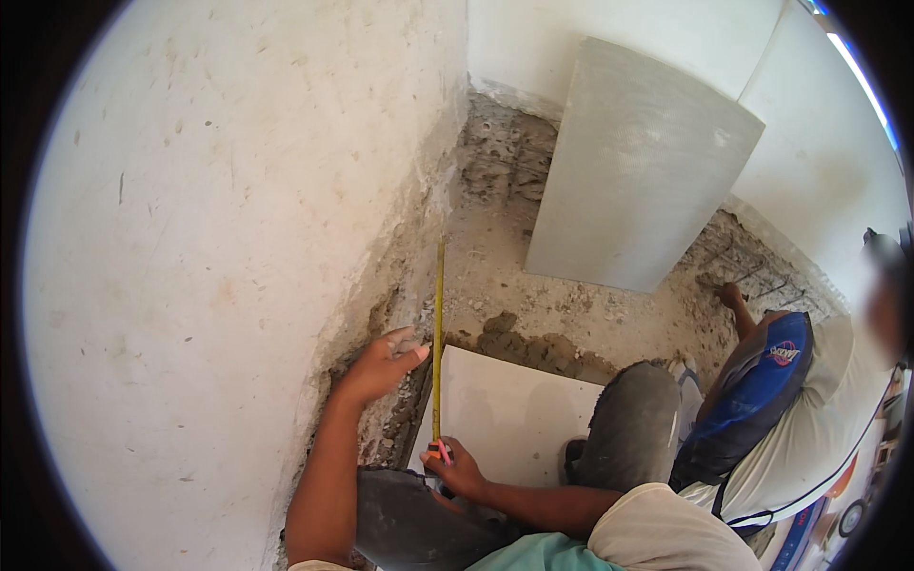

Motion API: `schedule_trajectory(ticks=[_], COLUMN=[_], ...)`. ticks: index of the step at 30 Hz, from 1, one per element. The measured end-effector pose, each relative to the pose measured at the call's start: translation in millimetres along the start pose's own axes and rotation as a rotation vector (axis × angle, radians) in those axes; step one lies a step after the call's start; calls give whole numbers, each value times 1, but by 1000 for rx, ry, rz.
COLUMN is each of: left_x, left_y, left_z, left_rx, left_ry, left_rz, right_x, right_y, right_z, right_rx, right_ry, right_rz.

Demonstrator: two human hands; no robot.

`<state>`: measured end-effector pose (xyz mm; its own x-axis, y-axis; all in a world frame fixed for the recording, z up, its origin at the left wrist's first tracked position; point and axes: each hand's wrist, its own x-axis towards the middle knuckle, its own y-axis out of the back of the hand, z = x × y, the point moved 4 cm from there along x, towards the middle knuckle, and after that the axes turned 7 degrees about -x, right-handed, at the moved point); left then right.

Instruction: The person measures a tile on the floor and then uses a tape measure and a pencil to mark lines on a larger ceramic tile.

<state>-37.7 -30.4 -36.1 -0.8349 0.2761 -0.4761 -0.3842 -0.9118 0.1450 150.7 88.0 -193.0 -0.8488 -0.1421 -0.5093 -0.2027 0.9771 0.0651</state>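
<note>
My right hand (457,469) is closed around the orange and black case of a tape measure (438,354), and a small pink item also shows at its fingers. The tape's yellow blade runs out straight towards the far corner, beside the left edge of a pale floor tile (519,404). Just left of the blade, my left hand (381,366) has its fingers stretched and thumb apart, with the thumb tip close to the blade. I cannot tell whether it touches. My knees are bent over the near part of the tile.
A large grey tile (647,171) leans against the far wall. A white wall (209,238) with a broken lower edge rises at my left. Wet mortar (533,347) lies along the laid tile's far edge. A co-worker in a blue sleeve (762,371) crouches close on my right, one hand low by the wall.
</note>
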Motion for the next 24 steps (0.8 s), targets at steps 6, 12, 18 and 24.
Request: schedule_trajectory(ticks=[6,12,18,24], left_x=[-2,2,4,6], left_y=[-1,1,7,13], left_z=[1,1,-5,-15], left_rx=[-44,-39,-60,-55], left_ry=[-21,33,82,93], left_rz=[-20,-13,10,20], right_x=[44,103,139,148], right_y=[15,50,73,76], right_z=[-8,-22,-28,-28], right_rx=[121,245,352,406], right_ry=[32,-159,-219,-249], right_rz=[146,199,116,101])
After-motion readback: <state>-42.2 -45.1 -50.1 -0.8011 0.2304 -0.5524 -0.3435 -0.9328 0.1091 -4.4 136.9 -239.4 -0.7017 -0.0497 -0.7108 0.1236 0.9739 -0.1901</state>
